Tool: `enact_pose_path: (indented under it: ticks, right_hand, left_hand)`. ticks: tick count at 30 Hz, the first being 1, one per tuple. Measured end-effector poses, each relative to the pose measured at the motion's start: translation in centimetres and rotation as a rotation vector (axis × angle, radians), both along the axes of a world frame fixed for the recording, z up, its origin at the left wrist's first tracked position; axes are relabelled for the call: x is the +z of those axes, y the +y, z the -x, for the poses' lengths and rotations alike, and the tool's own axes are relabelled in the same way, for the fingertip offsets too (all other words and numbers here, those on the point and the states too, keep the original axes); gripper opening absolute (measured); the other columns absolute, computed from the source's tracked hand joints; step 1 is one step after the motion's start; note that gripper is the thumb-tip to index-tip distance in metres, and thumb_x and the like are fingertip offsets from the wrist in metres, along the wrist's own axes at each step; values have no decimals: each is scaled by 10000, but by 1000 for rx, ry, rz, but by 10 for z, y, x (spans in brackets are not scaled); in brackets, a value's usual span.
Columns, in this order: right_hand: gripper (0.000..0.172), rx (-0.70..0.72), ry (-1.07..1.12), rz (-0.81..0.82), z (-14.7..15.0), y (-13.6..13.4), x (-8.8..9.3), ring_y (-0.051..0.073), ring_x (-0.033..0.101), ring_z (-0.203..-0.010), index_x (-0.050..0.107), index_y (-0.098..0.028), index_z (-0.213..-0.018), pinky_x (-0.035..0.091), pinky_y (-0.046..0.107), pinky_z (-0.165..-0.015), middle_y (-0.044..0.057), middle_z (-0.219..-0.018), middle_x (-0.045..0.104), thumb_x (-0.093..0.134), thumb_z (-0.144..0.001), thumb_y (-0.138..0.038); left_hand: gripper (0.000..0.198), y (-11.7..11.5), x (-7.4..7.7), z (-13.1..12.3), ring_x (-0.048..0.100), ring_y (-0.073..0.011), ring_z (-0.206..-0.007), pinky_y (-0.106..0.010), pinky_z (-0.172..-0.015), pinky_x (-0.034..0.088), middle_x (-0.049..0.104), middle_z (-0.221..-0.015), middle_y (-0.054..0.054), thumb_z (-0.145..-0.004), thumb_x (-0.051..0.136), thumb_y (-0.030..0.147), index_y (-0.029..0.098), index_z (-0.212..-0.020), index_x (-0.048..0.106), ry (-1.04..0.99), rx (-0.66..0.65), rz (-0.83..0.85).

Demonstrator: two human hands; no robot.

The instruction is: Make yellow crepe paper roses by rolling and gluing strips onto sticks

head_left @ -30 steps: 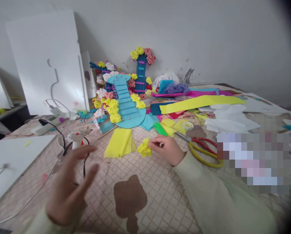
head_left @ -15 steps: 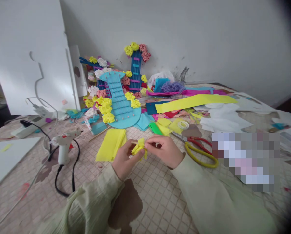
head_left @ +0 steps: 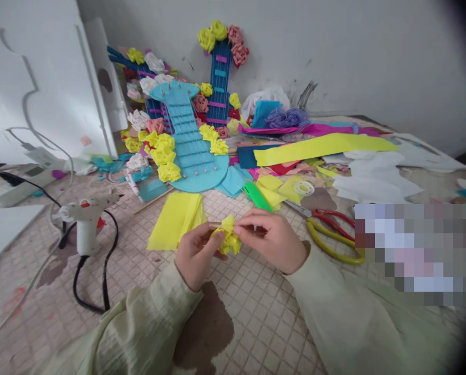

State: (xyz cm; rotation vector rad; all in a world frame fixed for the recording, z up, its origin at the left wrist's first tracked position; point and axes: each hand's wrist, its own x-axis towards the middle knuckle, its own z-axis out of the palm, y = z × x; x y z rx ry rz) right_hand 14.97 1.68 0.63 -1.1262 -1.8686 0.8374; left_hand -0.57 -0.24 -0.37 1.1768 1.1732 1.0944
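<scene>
A yellow crepe-paper flower (head_left: 232, 244) with bunched petals is held between my two hands, over the table. My left hand (head_left: 197, 256) is closed around its left side, thumb pressed on the folds. Thumb and fingertips of my right hand (head_left: 274, 240) pinch the upper right edge of the same flower. Just behind my left hand lies a stack of yellow crepe paper (head_left: 172, 221). Farther back, a light-blue guitar-shaped piece (head_left: 189, 148) with strings and yellow paper flowers leans against other decorated pieces.
On the left stands a white glue gun (head_left: 87, 224) with a black cord. Scissors (head_left: 330, 245) with red and yellow handles lie to the right, near a green cutter-like object (head_left: 256, 197). A long yellow strip (head_left: 327, 148) and white paper (head_left: 376, 179) cover the back right.
The flower has turned in my fingers, and more of its bunched petals show below. My right hand has shifted slightly right and still pinches it. The camera view has tilted downward.
</scene>
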Motion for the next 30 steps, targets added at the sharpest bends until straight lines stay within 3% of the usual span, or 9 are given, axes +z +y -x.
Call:
enact_pose_path:
  ticks: [7, 14, 22, 30]
  right_hand:
    - [124, -14, -15, -7, 1, 0, 0, 119, 552, -630, 654, -154, -703, 438, 233, -543, 36, -718, 617, 544, -743, -193]
    - [125, -16, -19, -15, 1, -2, 1, 115, 549, -620, 656, -147, -705, 436, 227, -535, 38, -716, 613, 544, -743, -188]
    - [111, -39, -39, -61, 5, -4, 1, 103, 532, -600, 652, -150, -702, 425, 221, -530, 30, -702, 614, 548, -737, -166]
    - [110, -31, -47, -65, 4, -4, 2, 92, 525, -591, 661, -122, -714, 412, 208, -521, 35, -701, 611, 555, -733, -141]
  left_hand:
    - [183, -2, -1, 1, 565, -130, -561, -247, -438, 532, 595, -690, -29, -703, 540, 269, 125, -744, 645, -76, 52, -12]
    - [181, -1, 3, 1, 556, -110, -551, -216, -453, 518, 625, -677, -27, -679, 608, 291, 123, -742, 633, -19, 6, 11]
    - [145, 0, -1, 1, 582, -113, -547, -217, -481, 520, 626, -648, -10, -677, 567, 247, 130, -748, 615, -13, 61, 13]
    - [108, 1, 2, 2, 543, -93, -500, -201, -453, 486, 560, -574, 35, -629, 578, 213, 146, -706, 541, -58, 79, 54]
